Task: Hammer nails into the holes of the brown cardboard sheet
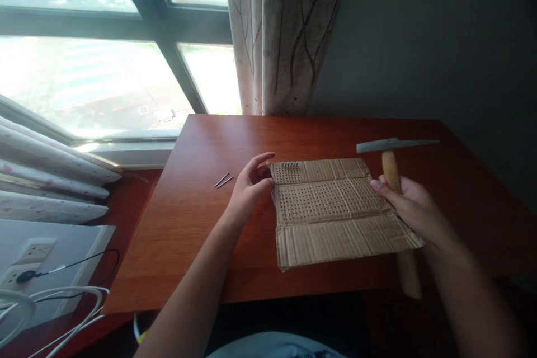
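A creased sheet of cardboard (327,201), punched with rows of small holes, is between my hands above the table. My left hand (250,182) grips its left edge, thumb near the side and index finger stretched along the top corner. Several small metal nails (290,165) stand in a row near that top left corner. My right hand (413,204) is wrapped around the wooden handle of a hammer (391,170), and its thumb rests by the cardboard's right edge. The hammer's grey metal head points up and away. Part of the handle is hidden by the hand and cardboard.
Two loose nails (224,180) lie on the reddish wooden table (188,224), left of my left hand. A window (92,78) and curtains (293,33) are behind it. At the lower left are a wall socket (31,257) and white cables (90,296).
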`<action>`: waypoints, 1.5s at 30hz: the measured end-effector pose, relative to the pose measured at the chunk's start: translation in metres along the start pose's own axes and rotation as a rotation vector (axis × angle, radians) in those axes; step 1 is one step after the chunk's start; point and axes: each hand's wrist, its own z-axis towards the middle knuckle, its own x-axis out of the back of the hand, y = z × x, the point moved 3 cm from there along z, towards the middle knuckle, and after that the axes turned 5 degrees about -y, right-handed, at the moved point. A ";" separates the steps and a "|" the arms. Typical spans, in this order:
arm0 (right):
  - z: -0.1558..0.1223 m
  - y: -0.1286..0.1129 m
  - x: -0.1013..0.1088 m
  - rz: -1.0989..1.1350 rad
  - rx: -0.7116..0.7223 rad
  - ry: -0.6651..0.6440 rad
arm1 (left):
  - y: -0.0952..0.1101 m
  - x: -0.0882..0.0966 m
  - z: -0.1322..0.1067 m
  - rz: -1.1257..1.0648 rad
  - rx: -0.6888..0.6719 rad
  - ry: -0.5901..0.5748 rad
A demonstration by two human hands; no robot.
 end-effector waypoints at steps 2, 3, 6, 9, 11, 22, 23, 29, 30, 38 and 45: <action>0.001 0.002 0.001 0.006 -0.006 -0.006 | 0.000 0.000 0.000 -0.009 0.002 -0.011; 0.002 0.003 0.001 0.009 -0.009 -0.010 | 0.000 0.000 0.000 -0.012 0.002 -0.016; 0.003 0.005 0.001 0.011 -0.009 -0.020 | -0.002 0.000 0.000 -0.028 0.000 -0.042; 0.003 0.007 0.002 0.012 -0.009 -0.018 | -0.004 0.001 0.001 -0.040 -0.007 -0.065; 0.003 0.007 0.001 0.015 -0.007 -0.022 | -0.004 0.000 0.001 -0.037 -0.013 -0.069; 0.000 0.009 0.009 0.021 -0.017 -0.021 | -0.004 0.003 0.002 -0.027 -0.005 -0.056; 0.000 0.010 0.009 0.017 -0.018 -0.022 | -0.004 0.004 0.002 -0.024 -0.008 -0.057; -0.002 0.012 0.005 0.011 -0.012 -0.054 | -0.005 0.004 0.002 -0.003 -0.004 -0.044; -0.003 0.012 0.004 0.011 -0.010 -0.056 | -0.005 0.005 0.002 -0.001 -0.005 -0.040; -0.002 0.006 0.000 0.019 -0.001 -0.042 | -0.007 0.006 0.002 0.010 -0.003 -0.025; -0.004 0.004 -0.002 0.021 0.015 -0.032 | -0.004 0.003 0.002 0.010 -0.006 -0.016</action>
